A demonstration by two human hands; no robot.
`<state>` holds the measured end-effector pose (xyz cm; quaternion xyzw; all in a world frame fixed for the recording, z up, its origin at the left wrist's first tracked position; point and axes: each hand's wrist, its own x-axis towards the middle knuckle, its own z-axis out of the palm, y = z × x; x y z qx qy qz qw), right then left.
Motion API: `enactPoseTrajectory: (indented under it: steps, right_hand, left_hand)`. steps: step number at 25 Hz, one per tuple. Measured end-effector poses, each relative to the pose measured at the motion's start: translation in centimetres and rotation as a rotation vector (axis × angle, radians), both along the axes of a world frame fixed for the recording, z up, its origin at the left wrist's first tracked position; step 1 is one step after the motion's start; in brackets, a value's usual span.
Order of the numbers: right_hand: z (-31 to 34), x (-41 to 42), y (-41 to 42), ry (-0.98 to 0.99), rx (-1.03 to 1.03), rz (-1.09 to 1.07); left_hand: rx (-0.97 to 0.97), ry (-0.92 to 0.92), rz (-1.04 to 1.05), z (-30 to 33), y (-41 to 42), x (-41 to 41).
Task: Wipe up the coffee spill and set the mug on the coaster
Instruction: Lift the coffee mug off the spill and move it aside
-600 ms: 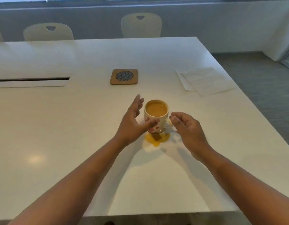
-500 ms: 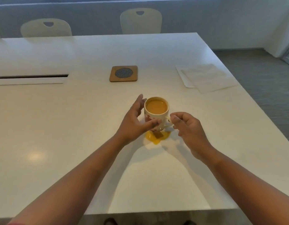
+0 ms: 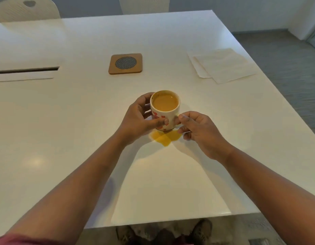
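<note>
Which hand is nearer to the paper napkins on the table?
The right hand. It sits at the mug's handle side, the side toward the paper napkins. The left hand wraps the mug's opposite side, farther from them.

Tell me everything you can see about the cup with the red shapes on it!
The mug is white, looks ceramic, with red shapes on its side. It stands upright on the white table, nearly full of light brown coffee. The left hand wraps around its left side, thumb across the front. The right hand pinches at its right side, where a handle would be hidden. A yellowish coffee spill spreads at its base.
</note>
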<state>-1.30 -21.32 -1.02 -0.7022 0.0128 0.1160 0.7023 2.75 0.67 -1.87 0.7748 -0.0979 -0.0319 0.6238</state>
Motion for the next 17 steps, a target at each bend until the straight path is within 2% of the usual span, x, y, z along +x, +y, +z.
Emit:
enactPoseTrajectory:
  steps: [7, 17]
  right_hand:
    - [-0.21, 0.31, -0.01, -0.033, 0.045, 0.056]
    - [0.43, 0.25, -0.04, -0.09, 0.005, 0.06]
  left_hand:
    - [-0.011, -0.005, -0.037, 0.17, 0.24, 0.49]
    - [-0.027, -0.063, -0.042, 0.96, 0.14, 0.63]
